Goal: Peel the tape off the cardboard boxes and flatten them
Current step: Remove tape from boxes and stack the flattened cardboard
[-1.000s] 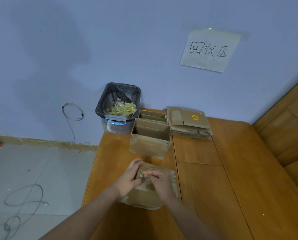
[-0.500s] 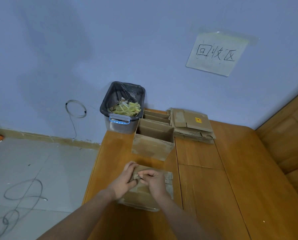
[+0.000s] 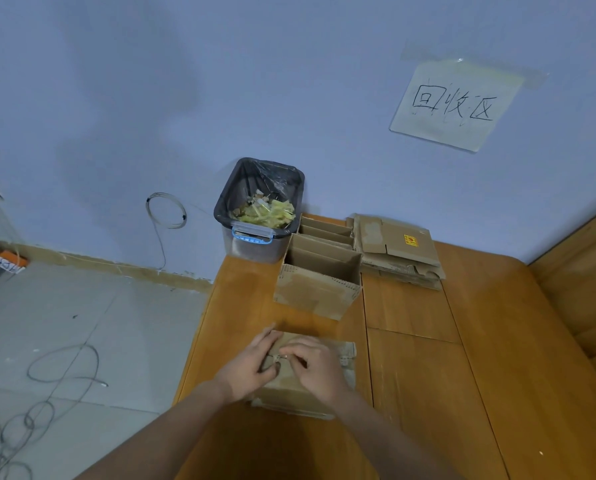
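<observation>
I am bending over the near cardboard box (image 3: 345, 372) lying at the front left of the wooden table (image 3: 428, 393), with my left hand (image 3: 251, 368) resting on its top, fingers curled against the cardboard, and my right hand (image 3: 315, 370) pinching a small bit of tape (image 3: 276, 357) at the top seam between thumb and fingertips. Farther back, an open box (image 3: 319, 289) is standing upright with another open box (image 3: 326, 230) behind it, a stack of flattened boxes (image 3: 398, 254) is lying just to their right, and a lined bin (image 3: 260, 209) holding yellowish scraps is sitting at the table's far left corner under the blue wall with its paper sign (image 3: 454, 105).
</observation>
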Motion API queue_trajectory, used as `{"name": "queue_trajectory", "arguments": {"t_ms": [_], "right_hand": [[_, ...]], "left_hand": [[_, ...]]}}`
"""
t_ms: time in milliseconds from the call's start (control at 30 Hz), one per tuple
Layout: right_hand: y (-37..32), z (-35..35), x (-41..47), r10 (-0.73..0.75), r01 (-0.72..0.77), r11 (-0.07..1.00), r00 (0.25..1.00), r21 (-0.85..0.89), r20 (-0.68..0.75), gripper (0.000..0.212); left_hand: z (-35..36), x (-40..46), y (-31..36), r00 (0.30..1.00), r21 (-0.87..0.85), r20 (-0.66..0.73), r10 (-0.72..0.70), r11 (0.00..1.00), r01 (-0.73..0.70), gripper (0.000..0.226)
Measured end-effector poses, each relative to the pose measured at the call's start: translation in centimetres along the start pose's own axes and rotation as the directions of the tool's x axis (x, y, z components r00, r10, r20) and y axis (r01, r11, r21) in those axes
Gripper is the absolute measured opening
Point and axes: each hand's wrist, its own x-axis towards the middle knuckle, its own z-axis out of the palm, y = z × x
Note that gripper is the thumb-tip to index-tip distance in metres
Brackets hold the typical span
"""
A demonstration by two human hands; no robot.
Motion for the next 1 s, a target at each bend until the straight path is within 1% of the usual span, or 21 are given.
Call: {"name": "queue_trajectory", "arguments": {"t_ms": [100, 200, 333, 467, 567, 700, 800, 1000], "right_hand": [[0.4, -0.4, -0.9, -0.076, 0.079, 0.995, 0.996, -0.053, 0.056, 0.029], [0.7, -0.7, -1.2, -0.088, 0.094, 0.994, 0.991, -0.053, 0.099, 0.032], [0.9, -1.4, -1.2, -0.092, 0.094, 0.995, 0.992, -0.02, 0.083, 0.018], [1.2, -1.7, -1.3, -0.091, 0.089, 0.996, 0.992, 0.017, 0.083, 0.016], [1.5, -1.7, -1.2, -0.04, 0.034, 0.996, 0.997, 0.079, 0.073, 0.014], [1.9, -2.0, -0.9, 0.077, -0.084, 0.983, 0.996, 0.165, 0.049, 0.011], [1.7, -2.2, -0.6, 0.103, -0.115, 0.979, 0.992, 0.171, 0.077, 0.01], [1.4, -2.4, -0.7, 0.243, -0.254, 0.936, 0.967, 0.242, 0.074, 0.007]], "left_hand": [[0.5, -0.2, -0.2, 1.0, 0.004, 0.005, 0.013, 1.0, -0.013, 0.078], [0.9, -0.3, -0.4, 1.0, -0.018, -0.01, 0.012, 1.0, -0.012, 0.077], [1.2, -0.5, -0.6, 1.0, -0.065, -0.015, 0.002, 0.998, -0.003, 0.071], [1.2, -0.5, -0.7, 1.0, -0.067, 0.0, -0.013, 0.998, 0.013, 0.07], [1.2, -0.3, -0.4, 1.0, -0.055, 0.004, -0.021, 0.998, 0.021, 0.071], [1.0, -0.3, -0.4, 0.999, -0.051, 0.019, -0.037, 0.998, 0.038, 0.071], [0.9, -0.2, -0.3, 0.999, -0.04, 0.023, -0.045, 0.998, 0.046, 0.069], [1.0, 0.0, 0.3, 0.998, -0.034, 0.013, -0.059, 0.998, 0.06, 0.067]]}}
